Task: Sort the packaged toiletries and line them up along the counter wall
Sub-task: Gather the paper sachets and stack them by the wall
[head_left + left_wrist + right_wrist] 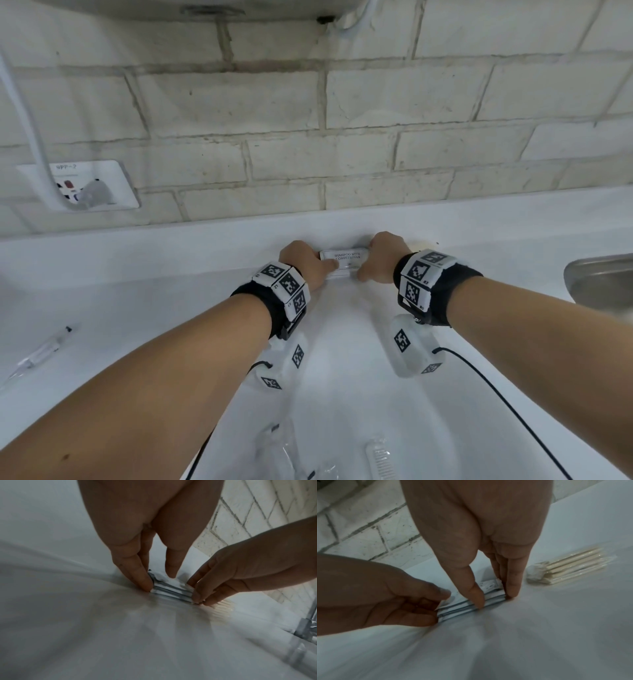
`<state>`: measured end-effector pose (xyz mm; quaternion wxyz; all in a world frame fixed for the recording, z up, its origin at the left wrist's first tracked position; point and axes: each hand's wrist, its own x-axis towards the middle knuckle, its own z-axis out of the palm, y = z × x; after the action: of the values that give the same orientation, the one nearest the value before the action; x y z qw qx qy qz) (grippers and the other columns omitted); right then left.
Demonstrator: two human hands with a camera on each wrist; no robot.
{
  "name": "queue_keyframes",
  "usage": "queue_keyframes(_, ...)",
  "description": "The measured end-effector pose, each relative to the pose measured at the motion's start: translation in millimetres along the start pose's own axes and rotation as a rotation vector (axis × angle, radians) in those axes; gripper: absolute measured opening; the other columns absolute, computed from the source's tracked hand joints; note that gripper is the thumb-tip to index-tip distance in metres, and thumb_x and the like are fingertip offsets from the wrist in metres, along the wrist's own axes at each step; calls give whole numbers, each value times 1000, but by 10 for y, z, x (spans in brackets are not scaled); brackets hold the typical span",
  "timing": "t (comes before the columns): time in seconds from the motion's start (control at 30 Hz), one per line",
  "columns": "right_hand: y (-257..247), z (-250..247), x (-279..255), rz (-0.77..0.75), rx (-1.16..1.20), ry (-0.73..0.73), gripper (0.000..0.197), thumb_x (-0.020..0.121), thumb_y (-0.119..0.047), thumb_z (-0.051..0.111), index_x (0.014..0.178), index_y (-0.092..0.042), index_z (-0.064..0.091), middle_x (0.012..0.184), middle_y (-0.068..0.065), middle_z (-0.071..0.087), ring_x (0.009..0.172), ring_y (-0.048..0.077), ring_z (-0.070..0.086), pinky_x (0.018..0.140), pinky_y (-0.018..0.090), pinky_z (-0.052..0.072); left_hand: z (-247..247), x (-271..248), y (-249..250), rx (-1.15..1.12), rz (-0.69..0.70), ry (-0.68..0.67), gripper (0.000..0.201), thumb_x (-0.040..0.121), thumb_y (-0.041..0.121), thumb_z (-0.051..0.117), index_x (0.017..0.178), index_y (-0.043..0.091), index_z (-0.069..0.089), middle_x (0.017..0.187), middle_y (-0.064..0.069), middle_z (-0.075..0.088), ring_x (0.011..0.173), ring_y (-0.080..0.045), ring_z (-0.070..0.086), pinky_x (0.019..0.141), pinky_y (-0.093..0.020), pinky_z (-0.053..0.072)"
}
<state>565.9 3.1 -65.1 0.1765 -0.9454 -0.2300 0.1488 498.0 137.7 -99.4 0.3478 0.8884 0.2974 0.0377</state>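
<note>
Both hands (342, 262) seemingly pinch the sachet stack (345, 257).

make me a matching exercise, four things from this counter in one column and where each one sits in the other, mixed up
Things
1. shampoo sachets
2. cotton swab pack
3. wrapped comb
4. wall socket

Places
A. on the brick wall, far left
B. near counter edge, between the forearms
C. stacked at the wall, between left hand and right hand
D. flat on the counter, just right of the right hand

Pairs: 1-C, 2-D, 3-B, 4-A
</note>
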Motion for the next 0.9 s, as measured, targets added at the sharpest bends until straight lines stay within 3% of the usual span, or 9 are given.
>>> queue_keyframes(0.13, -17, -10, -20, 45, -80, 19, 26, 77, -11, 73, 101, -4, 66, 78, 4, 57, 75, 22, 56, 62, 26, 48, -9, -67, 17, 24, 30, -31, 34, 69, 32, 84, 95, 12, 75, 74, 2, 65, 70, -14, 60, 55, -17, 41)
queue_keyframes(0.2, -19, -21, -17, 58, -83, 25, 16, 75, -10, 74, 84, -3, 62, 73, 4, 56, 72, 22, 55, 58, 25, 47, -4, -74, 49, 93, 35, -30, 39, 62, 29, 86, 94, 10, 74, 77, -1, 66, 72, -16, 62, 58, -21, 45)
queue_keyframes(0.27, -19, -28, -8, 73, -72, 50, 26, 75, -11, 74, 67, -8, 50, 68, 3, 53, 69, 22, 55, 51, 23, 44, 8, -53, 85, 159, 19, -22, 34, 60, 27, 86, 85, 9, 72, 72, -1, 63, 69, -18, 62, 55, -23, 45)
queue_keyframes(0.33, -13, -15, 17, 82, -57, 67, 32, 75, -11, 73, 62, -11, 44, 64, 2, 49, 61, 19, 52, 45, 22, 38, 14, -29, 110, 191, 1, 5, 22, 62, 22, 81, 73, 10, 66, 63, 1, 60, 64, -19, 61, 51, -23, 49)
queue_keyframes(0.43, -3, 13, 59, 91, -46, 58, 32, 74, -13, 72, 61, -11, 43, 62, 1, 47, 52, 14, 45, 42, 21, 34, 13, 3, 126, 210, -1, 23, 11, 68, 17, 74, 73, 10, 66, 60, 1, 57, 61, -20, 59, 53, -23, 48)
queue_keyframes(0.57, 18, 5, 85, 82, -63, 44, 29, 75, -18, 72, 62, -11, 47, 63, 1, 48, 53, 13, 45, 43, 21, 35, 19, 44, 128, 197, -5, 11, 17, 69, 21, 77, 73, 12, 63, 60, 2, 53, 57, -15, 53, 46, -20, 40)
queue_keyframes(0.67, 22, -12, 76, 81, -73, 38, 23, 76, -16, 73, 69, -9, 52, 64, 1, 49, 59, 16, 50, 46, 22, 39, 47, 58, 114, 161, -8, 10, 21, 67, 22, 79, 80, 8, 70, 63, 1, 58, 62, -18, 58, 53, -22, 44)
queue_keyframes(0.8, 29, -10, 73, 92, -97, 40, 27, 77, -11, 71, 64, -9, 47, 64, 2, 49, 53, 13, 46, 45, 21, 39, 70, 59, 131, 155, -9, 25, 17, 68, 22, 77, 74, 10, 67, 59, 2, 55, 57, -17, 55, 51, -22, 44)
queue_keyframes(0.9, 19, -5, 79, 89, -116, 50, 16, 79, -9, 67, 72, -7, 53, 65, 3, 51, 61, 19, 53, 55, 26, 46, 55, 73, 135, 160, -11, 2, 26, 67, 26, 82, 83, 8, 71, 68, -1, 62, 66, -19, 59, 57, -23, 47)
